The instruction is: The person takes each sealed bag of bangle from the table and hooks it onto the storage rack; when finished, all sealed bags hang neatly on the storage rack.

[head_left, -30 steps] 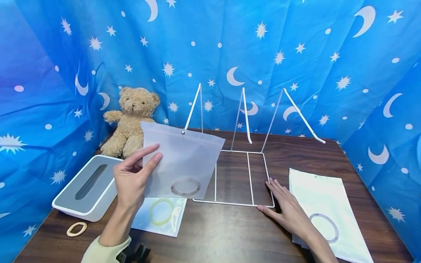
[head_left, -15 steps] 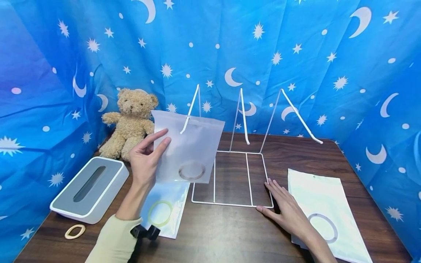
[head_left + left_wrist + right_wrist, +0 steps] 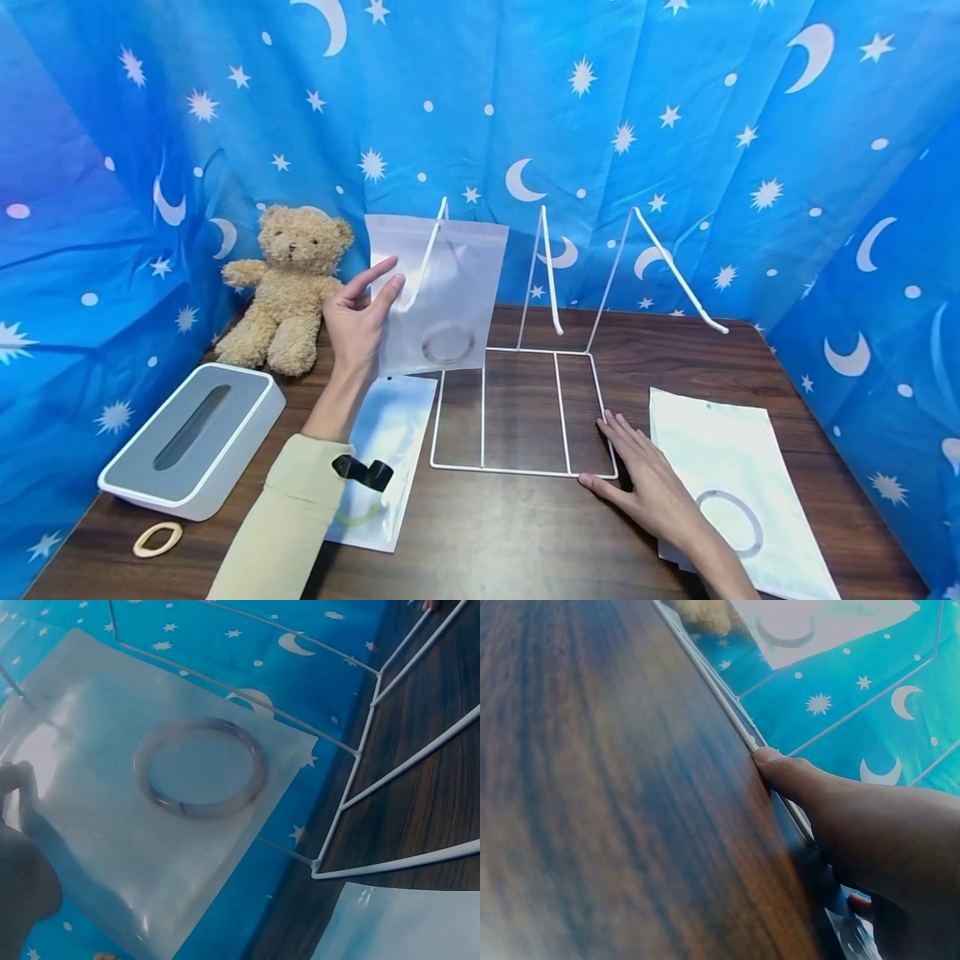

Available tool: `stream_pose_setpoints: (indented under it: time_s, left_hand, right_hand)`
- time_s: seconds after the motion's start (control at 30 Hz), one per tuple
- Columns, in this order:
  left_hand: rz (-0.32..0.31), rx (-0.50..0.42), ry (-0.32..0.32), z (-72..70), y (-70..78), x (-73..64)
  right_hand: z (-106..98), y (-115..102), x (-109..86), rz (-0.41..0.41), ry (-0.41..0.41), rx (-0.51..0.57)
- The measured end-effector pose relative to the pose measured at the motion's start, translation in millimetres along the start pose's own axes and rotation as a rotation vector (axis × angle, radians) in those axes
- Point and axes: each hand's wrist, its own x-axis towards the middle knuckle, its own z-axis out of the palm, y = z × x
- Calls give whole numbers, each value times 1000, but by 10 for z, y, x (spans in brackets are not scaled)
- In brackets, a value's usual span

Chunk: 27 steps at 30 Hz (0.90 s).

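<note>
While the left hand (image 3: 356, 325) holds a frosted pouch (image 3: 459, 271) by its left edge, thumb and 1 finger showing on the near face, the head view puts that pouch upright at the leftmost of the 3 slanting prongs on the white wire rack (image 3: 562, 414). That prong runs down in front of the pouch; from here I can't make out the hanging hole. The right hand (image 3: 637, 475) grips nothing, its fingers straight, fingertips and thumb touching the near right corner of the rack's base. Right of the rack lies a stack of white pouches (image 3: 720, 450). Just left of the rack's base, partly covered by the pale sleeve (image 3: 281, 508), a shiny pouch (image 3: 401, 433) rests on the dark wooden table (image 3: 495, 542). Well to the rack's left are a grey-topped box (image 3: 213, 437) with a long slot and a small wooden ring (image 3: 140, 547); back left of it sits a teddy bear (image 3: 292, 275). Behind the rack hangs a blue curtain (image 3: 472, 50) of moons and stars. From the left wrist, the frosted pouch looms large beside the rack's base bars, a brownish ring (image 3: 199, 811) inside it. From the right wrist, the right thumb touches the rack's thin base bar.
</note>
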Motion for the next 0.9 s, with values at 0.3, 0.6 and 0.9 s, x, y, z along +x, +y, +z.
stream_pose_setpoints:
  time_s: [0.3, 0.6, 0.9]
  left_hand:
    - [-6, -3, 5, 10, 81, -20]
    - [-41, 38, -111, -185, 85, -60]
    - [-53, 357, -301, -847, -76, -335]
  right_hand:
    - [9, -11, 1, -1, 5, -3]
    - [21, -16, -10, 2, -11, 10]
    - [-11, -9, 16, -1, -15, 8]
